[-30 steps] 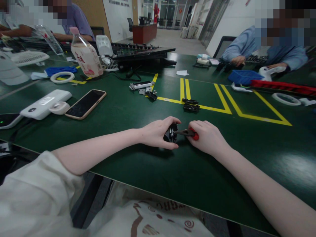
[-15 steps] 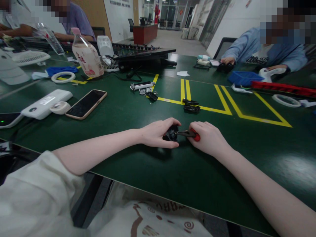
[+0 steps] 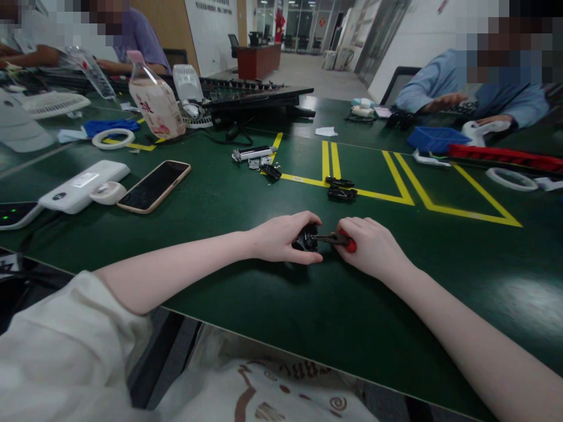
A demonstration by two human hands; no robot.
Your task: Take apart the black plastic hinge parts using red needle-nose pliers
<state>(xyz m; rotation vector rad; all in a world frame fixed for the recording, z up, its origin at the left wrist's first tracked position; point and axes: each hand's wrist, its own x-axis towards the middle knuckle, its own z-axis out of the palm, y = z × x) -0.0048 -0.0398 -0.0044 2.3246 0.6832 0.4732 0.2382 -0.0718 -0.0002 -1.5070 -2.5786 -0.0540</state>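
My left hand grips a small black plastic part between thumb and fingers, just above the green table. In my right hand is a pair of pliers with red handles, mostly covered by the fingers. The dark jaws point left and reach the black part; whether they pinch a piece of it is too small to tell. Beyond my hands lie two black plastic pieces by the yellow tape. Left of them are a silver-and-black piece and small metal and black bits.
A phone, a white power bank and a tape roll lie to the left. A pink-capped bottle stands behind them. At the far right are a blue tray and a person in a blue shirt.
My hands stay almost still, with the pliers at the black part. Across the table, the person in blue has lifted one hand off a dark object.
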